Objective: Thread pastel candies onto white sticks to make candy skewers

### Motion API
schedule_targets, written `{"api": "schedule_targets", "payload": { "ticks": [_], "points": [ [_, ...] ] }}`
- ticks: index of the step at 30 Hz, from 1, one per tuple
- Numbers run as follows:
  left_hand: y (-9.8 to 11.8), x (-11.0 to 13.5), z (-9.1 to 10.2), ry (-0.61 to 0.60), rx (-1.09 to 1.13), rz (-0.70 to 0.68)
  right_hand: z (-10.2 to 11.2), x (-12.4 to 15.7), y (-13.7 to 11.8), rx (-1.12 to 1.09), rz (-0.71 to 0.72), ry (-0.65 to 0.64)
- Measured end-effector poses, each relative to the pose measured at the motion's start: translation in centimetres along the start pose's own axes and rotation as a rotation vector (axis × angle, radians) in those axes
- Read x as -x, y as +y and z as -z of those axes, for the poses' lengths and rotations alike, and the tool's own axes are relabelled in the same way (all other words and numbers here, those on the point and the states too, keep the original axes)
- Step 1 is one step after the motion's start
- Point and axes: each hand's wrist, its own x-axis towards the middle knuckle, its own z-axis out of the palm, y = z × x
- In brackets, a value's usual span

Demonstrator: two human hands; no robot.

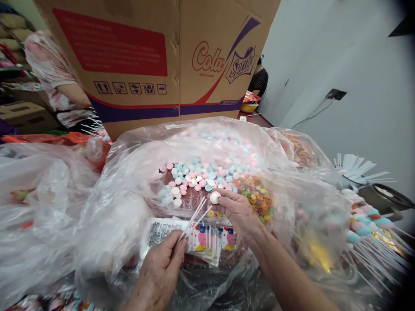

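Note:
My left hand (161,268) is closed round a small bunch of thin white sticks (193,219) that point up and to the right. My right hand (236,210) pinches a white round candy (214,197) at its fingertips, close to the sticks' tips. Both hands hover over a wide clear plastic bag (129,207) holding pink, blue and white round candies (194,177) and a patch of small colourful ring candies (257,196). A stack of printed paper wrappers (207,239) lies just under the sticks.
A big cardboard box (155,60) marked Cola and Sprite stands behind the bag. Finished candy skewers (366,220) on white sticks lie at the right. More plastic bags (35,207) fill the left. A person in a patterned top (52,73) is at the far left, another at the back.

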Motion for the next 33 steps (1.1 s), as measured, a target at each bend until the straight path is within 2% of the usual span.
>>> {"api": "schedule_targets", "payload": {
  "ticks": [5,11,18,21,24,29,33],
  "points": [
    [0.2,-0.2,-0.2,0.021,-0.054,0.011,-0.9,1.0,-0.1,-0.12,-0.043,0.058],
    [0.3,-0.4,0.0,-0.001,-0.082,0.019,-1.2,1.1,0.6,-0.093,-0.016,0.126],
    [0.2,-0.3,-0.2,0.001,-0.032,0.042,-1.3,1.0,1.3,-0.056,0.039,0.135],
    [0.0,-0.3,-0.2,-0.026,-0.011,0.043,-1.0,1.1,1.8,0.002,0.069,0.112],
    [-0.3,-0.3,-0.3,-0.029,0.02,0.009,-0.6,1.2,2.2,0.121,0.17,0.079],
    [0.1,-0.1,-0.3,0.012,0.095,-0.027,-0.3,1.6,1.6,0.359,0.27,0.018],
    [0.9,0.2,-0.7,0.067,0.175,-0.003,-0.4,2.2,1.0,0.454,0.364,-0.032]
  ]
}}
